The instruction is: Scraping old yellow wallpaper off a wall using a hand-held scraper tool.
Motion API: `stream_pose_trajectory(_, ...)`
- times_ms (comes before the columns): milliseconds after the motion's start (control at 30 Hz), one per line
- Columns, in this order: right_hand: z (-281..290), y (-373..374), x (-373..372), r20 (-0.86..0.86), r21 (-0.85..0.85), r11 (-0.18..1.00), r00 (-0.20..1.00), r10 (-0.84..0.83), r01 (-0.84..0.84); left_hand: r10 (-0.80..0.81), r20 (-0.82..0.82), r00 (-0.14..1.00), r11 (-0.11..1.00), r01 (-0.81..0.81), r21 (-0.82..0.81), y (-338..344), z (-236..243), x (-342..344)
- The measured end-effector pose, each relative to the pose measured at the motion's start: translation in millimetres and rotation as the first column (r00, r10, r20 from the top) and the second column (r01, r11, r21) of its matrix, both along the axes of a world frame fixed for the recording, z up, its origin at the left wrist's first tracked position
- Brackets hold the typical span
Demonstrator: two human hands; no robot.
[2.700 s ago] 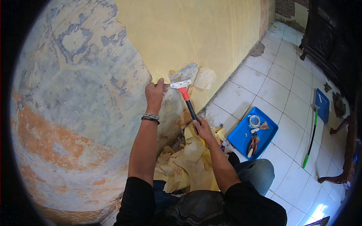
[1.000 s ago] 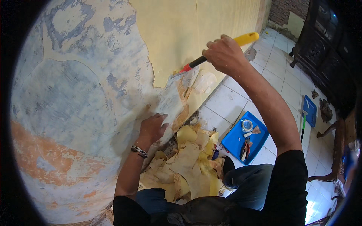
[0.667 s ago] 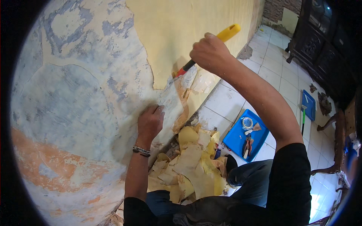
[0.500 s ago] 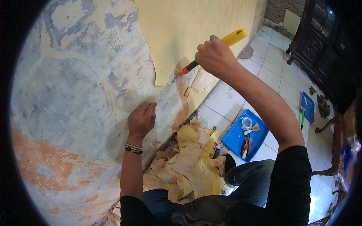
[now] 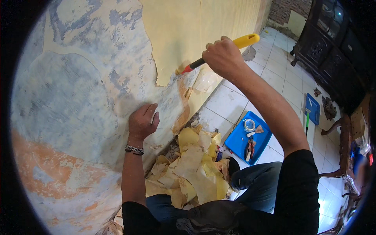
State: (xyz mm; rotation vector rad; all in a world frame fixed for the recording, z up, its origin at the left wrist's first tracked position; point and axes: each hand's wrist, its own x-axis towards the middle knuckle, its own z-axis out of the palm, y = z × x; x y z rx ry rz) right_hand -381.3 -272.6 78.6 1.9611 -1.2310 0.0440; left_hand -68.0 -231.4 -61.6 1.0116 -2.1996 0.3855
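Observation:
My right hand (image 5: 223, 56) is wrapped round a long-handled scraper (image 5: 246, 40) with a yellow and black handle and a red neck. Its tip meets the wall at the lower edge of the yellow wallpaper (image 5: 176, 35); the blade itself is mostly hidden. My left hand (image 5: 143, 122) is by the stripped, patchy white-and-grey wall (image 5: 70, 105), thumb apart from loosely bent fingers, holding nothing. Whether it touches the wall is hard to tell. A brown torn strip (image 5: 183, 105) runs down the wall below the scraper.
Torn wallpaper pieces (image 5: 196, 168) are heaped at the wall's foot beside my leg. On the white tiles stands a blue tray (image 5: 231, 141) with a tape roll and pliers. Farther right are a blue dustpan (image 5: 312, 107), dark cabinet (image 5: 321, 51) and carved wooden furniture (image 5: 344, 145).
The scraper's tip has shifted slightly up and left along the paper edge, its handle tilting flatter. My left thumb has spread away from the fingers. The whole view has shifted a little.

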Motion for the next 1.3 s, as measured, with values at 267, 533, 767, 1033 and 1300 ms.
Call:
stream_pose_trajectory(267,-17.4,-1.2,-9.7,0.044,0.012,1.0,0.999,0.023,-0.023,-0.051,-0.035,0.998,0.999,0.051,0.001,0.2,3.7,-3.3)
stream_pose_trajectory(533,-1.8,-6.6,-2.1,-0.032,-0.013,0.998,0.997,0.064,-0.064,-0.029,-0.036,0.999,1.0,0.028,-0.002,-3.0,4.1,-4.5)
stream_pose_trajectory(767,-23.0,-14.0,9.4,-0.015,0.056,0.995,0.997,0.077,-0.076,-0.046,-0.062,0.997,0.998,0.048,0.039,-0.5,0.1,-3.4)
stream_pose_trajectory(1033,-39.3,-18.0,9.3,-0.039,0.051,0.998,0.998,0.039,-0.037,-0.057,-0.038,0.998,0.998,0.058,0.025,-2.4,2.1,-0.3)
stream_pose_trajectory(1300,-52.2,-21.3,27.0,-0.084,0.076,0.996,0.995,0.053,-0.046,-0.061,-0.036,0.997,0.998,0.062,0.015,0.0,2.6,3.8)
